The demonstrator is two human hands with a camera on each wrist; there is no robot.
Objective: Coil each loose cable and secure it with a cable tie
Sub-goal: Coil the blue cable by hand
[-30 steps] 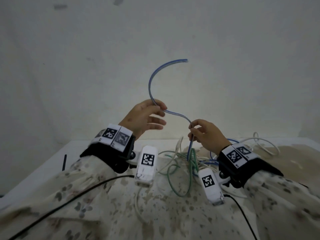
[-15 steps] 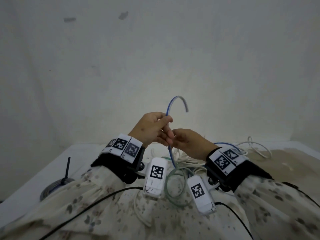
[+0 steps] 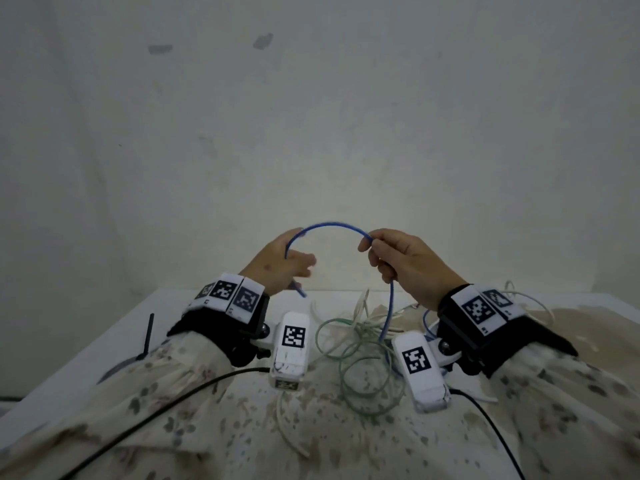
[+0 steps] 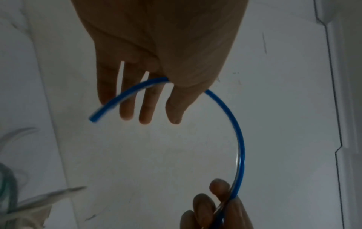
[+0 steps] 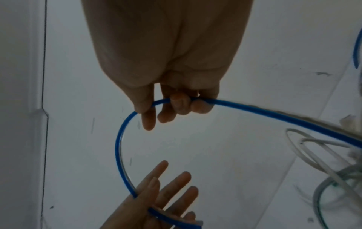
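Head view: blue cable (image 3: 330, 225) arcs between left hand (image 3: 278, 263) thumb-pinch, fingers straight, and right hand (image 3: 407, 261) curled grip

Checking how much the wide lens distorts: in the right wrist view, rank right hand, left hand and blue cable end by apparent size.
1. Right hand, inflated by nearness to the camera.
2. Left hand, partly cut off.
3. Blue cable end, smallest.

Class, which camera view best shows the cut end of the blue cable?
The left wrist view: the blue cable ends beside the left hand, sharp against the pale surface. The head view shows the end small; the right wrist view cuts it at the frame edge.
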